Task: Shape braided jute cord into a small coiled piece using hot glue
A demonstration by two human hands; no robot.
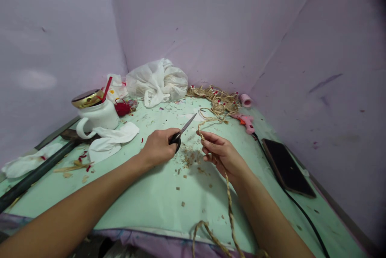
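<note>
My left hand (159, 146) is closed around the black handles of a pair of scissors (187, 124), whose blades point away toward the upper right. Just to the right, my right hand (221, 151) pinches a braided straw-coloured cord (229, 199) between thumb and fingers. One stretch of the cord loops forward past the fingertips onto the table. The other runs down under the palm and hangs over the near edge. Scissor tips and cord are apart. Small brown clippings (189, 157) are scattered on the table between the hands.
Woven cord pieces with red and white beads (220, 103) lie at the back, beside a pink glue gun (247, 122). A phone (288, 167) rests at the right. On the left are a white mug (101, 116), a dark-handled hammer (39, 173) and red yarn (122, 108). A white plastic bag (157, 81) sits behind.
</note>
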